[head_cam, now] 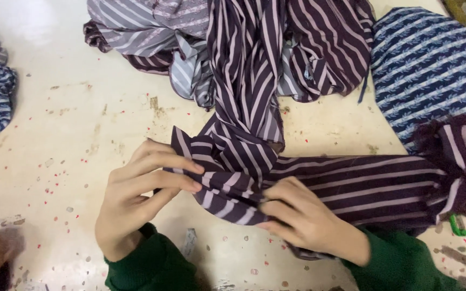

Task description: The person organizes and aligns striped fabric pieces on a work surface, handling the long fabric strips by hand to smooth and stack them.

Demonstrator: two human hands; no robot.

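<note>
Dark purple striped fabric (244, 178) lies near me on the pale table (71, 118), its bunched end pinched between my left hand (141, 188) and right hand (303, 215), both closed on it to keep the folds together.

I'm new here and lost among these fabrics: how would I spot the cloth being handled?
On the cream, speckled table, find the left hand and right hand in green sleeves. They pinch a dark purple cloth with thin pink stripes, unlike the blue leaf-patterned fabric beyond it.
</note>
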